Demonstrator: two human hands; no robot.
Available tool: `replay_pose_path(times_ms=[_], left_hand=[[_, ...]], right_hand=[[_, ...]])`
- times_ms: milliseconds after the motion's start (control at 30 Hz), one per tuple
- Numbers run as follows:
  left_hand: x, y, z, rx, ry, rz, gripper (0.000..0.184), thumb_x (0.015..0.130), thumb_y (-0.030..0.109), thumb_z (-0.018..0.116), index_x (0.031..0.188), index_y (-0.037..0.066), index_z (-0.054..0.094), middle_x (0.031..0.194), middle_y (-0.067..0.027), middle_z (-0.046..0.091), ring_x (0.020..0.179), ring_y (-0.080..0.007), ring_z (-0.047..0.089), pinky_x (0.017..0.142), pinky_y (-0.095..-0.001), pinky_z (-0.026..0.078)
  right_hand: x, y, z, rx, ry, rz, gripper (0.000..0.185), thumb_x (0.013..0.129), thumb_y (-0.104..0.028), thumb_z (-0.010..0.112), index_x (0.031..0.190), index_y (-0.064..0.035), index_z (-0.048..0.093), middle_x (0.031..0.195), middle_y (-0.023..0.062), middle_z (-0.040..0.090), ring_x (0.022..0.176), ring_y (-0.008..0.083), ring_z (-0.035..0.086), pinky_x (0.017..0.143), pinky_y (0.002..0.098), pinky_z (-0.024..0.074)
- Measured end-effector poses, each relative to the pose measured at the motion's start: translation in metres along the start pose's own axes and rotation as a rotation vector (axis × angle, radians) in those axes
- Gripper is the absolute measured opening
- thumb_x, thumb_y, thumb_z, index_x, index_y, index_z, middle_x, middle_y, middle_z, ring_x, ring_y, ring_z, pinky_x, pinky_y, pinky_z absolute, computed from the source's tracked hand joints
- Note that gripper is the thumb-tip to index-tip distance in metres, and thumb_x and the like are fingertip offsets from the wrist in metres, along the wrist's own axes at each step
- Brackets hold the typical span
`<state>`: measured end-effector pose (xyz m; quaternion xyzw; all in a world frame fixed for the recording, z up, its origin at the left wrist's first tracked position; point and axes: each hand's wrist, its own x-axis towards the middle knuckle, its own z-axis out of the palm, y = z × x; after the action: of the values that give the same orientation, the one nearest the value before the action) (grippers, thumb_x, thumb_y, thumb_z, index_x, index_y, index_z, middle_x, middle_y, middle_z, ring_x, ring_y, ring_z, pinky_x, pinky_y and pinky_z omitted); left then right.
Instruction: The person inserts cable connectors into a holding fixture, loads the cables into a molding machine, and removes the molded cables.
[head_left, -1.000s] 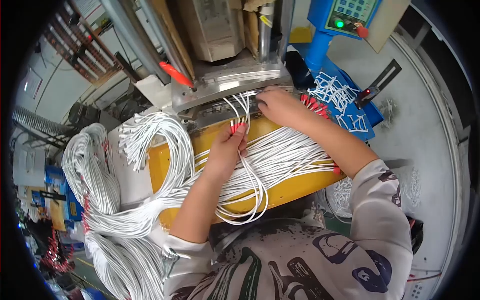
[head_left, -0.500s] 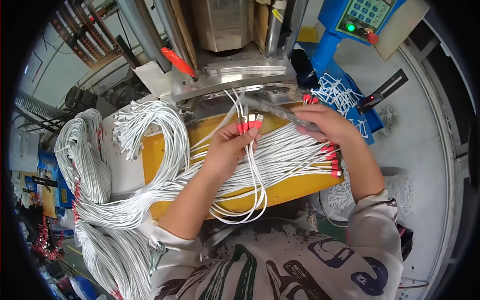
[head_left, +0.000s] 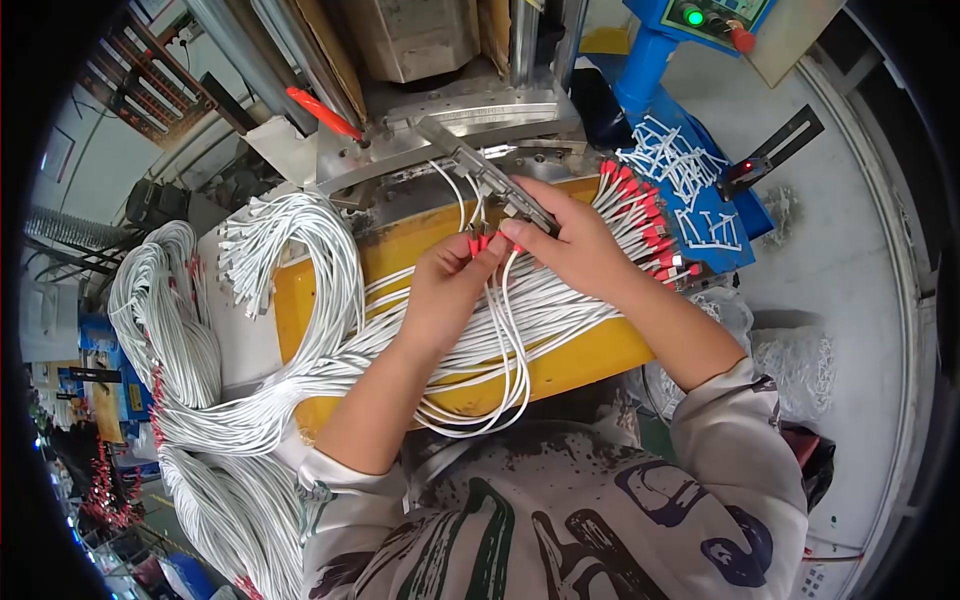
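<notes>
My left hand [head_left: 447, 288] is closed on several white USB cables [head_left: 512, 330] near their red-sleeved plugs [head_left: 483, 243]. The cables loop down below it. My right hand [head_left: 580, 245] grips a long slotted metal bar [head_left: 478, 170], tilted with its far end up and left. Its thumb and fingertips touch the plugs beside my left fingertips, at the bar's near edge. How far the plugs sit in the bar's slots is hidden by my fingers. Under both hands, many white cables with red plugs [head_left: 640, 215] lie across a yellow board [head_left: 590, 348].
A metal press [head_left: 450, 110] stands behind the board, with a red-handled tool [head_left: 325, 112] on it. At the right are a blue tray [head_left: 735, 235] of small white pieces and a blue control box [head_left: 715, 22]. Coiled white cable bundles [head_left: 165, 310] lie left.
My right hand has moved left with the metal bar, bringing it up to the plugs in my left hand. The bar now tilts more steeply. The camera view has shifted slightly.
</notes>
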<state>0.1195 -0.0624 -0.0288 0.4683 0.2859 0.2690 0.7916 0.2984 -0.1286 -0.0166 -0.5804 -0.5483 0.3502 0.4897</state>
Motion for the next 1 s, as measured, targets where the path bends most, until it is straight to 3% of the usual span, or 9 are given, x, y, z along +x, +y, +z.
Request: replay_pose_path(times_ms=[100,200,267,467,600,667,767,900,1000], left_hand=[[0.006,-0.005,-0.011,0.265,-0.036,0.131,0.02,0.101,0.02,0.065,0.095,0.002,0.071,0.08,0.0019,0.066,0.07,-0.0046,0.054,0.064,-0.0222,0.044],[0.003,-0.001,-0.008,0.256,0.012,0.163,0.021,0.101,0.021,0.065,0.094,0.002,0.071,0.078,0.0028,0.064,0.07,-0.0038,0.052,0.064,-0.0219,0.043],[0.004,0.003,-0.006,0.263,0.032,0.182,0.021,0.101,0.021,0.065,0.094,0.002,0.071,0.077,0.0032,0.063,0.07,-0.0034,0.051,0.063,-0.0218,0.042],[-0.002,0.016,-0.009,0.149,0.126,-0.016,0.019,0.097,0.021,0.07,0.095,0.002,0.073,0.074,0.0029,0.062,0.069,-0.0044,0.053,0.06,-0.0222,0.042],[0.002,0.01,-0.006,0.096,0.114,0.002,0.016,0.095,0.018,0.073,0.096,0.003,0.074,0.075,0.0018,0.063,0.067,-0.0055,0.054,0.058,-0.0226,0.043],[0.006,0.007,-0.008,0.062,0.108,0.028,0.015,0.094,0.017,0.074,0.096,0.003,0.074,0.075,0.0015,0.063,0.066,-0.0058,0.054,0.057,-0.0226,0.043],[0.009,0.005,-0.015,0.017,0.099,0.08,0.018,0.098,0.02,0.069,0.099,0.003,0.074,0.08,0.0004,0.065,0.068,-0.006,0.054,0.06,-0.0232,0.043],[0.007,0.017,-0.008,-0.182,0.098,-0.055,0.026,0.102,0.025,0.062,0.102,0.002,0.073,0.082,0.0009,0.064,0.07,-0.0063,0.052,0.063,-0.0238,0.044],[0.01,0.014,-0.008,-0.143,0.078,-0.009,0.03,0.104,0.028,0.058,0.103,0.002,0.073,0.08,0.0018,0.062,0.071,-0.0067,0.052,0.065,-0.0247,0.044]], right_hand=[[0.0,-0.001,-0.007,-0.188,-0.028,-0.006,0.048,0.103,-0.024,0.059,0.146,-0.0038,0.049,0.108,0.0074,0.068,0.087,0.0095,0.065,0.071,0.0249,0.0529],[0.0,-0.002,-0.009,-0.506,0.001,-0.234,0.049,0.1,-0.022,0.065,0.143,-0.0031,0.051,0.11,0.0099,0.069,0.088,0.0121,0.067,0.074,0.0262,0.0531],[0.001,0.001,-0.009,-0.432,-0.01,-0.193,0.05,0.099,-0.023,0.066,0.142,-0.0027,0.052,0.109,0.0103,0.07,0.087,0.0131,0.067,0.074,0.0268,0.0531],[-0.004,-0.011,-0.018,-0.2,-0.002,-0.026,0.047,0.096,-0.024,0.069,0.136,-0.0025,0.058,0.104,0.0119,0.072,0.084,0.0179,0.068,0.075,0.0302,0.0531],[-0.002,-0.016,-0.012,-0.284,0.013,0.068,0.045,0.097,-0.026,0.068,0.134,-0.0017,0.06,0.101,0.0112,0.073,0.082,0.0176,0.068,0.072,0.0312,0.0522],[-0.002,-0.015,-0.013,-0.358,0.01,0.013,0.045,0.097,-0.027,0.068,0.134,-0.002,0.06,0.1,0.0112,0.072,0.081,0.0177,0.067,0.071,0.0312,0.0518],[-0.002,-0.013,-0.011,-0.511,-0.008,-0.115,0.046,0.097,-0.028,0.068,0.134,-0.0028,0.06,0.1,0.0112,0.072,0.08,0.0178,0.066,0.07,0.0311,0.0508],[0.0,0.001,-0.013,-0.314,0.001,-0.006,0.046,0.097,-0.03,0.068,0.135,-0.0048,0.06,0.101,0.0135,0.071,0.081,0.0211,0.066,0.071,0.0319,0.0503],[0.0,0.005,-0.014,-0.304,0.027,-0.011,0.044,0.097,-0.029,0.067,0.135,-0.0063,0.061,0.102,0.016,0.07,0.084,0.0243,0.066,0.073,0.0319,0.0505]])
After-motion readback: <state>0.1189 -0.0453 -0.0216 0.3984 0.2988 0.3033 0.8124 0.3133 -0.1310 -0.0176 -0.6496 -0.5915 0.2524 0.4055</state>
